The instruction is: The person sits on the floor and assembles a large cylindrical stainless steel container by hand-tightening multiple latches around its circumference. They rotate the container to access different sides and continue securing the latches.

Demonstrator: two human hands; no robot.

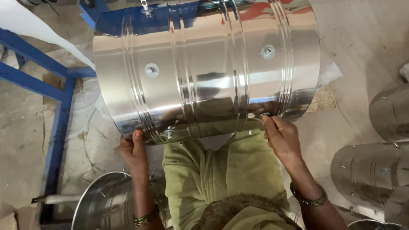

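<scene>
The big drum (204,68) is mirror-bright silver steel, banded with ribbed rings, and it picks up blue and reddish reflections along the top. Its washers (152,70) are a duller grey. The frame (55,98) on the left is painted bright blue. The person's clothing (213,179) is olive green with a darker brownish patterned edge. Bangles (145,220) are green and gold. The floor (358,34) is pale beige-grey, and the other drums (370,170) are silver too.

Steel drums: four — one large (204,68), three smaller (106,204) (392,110) (366,170).
</scene>
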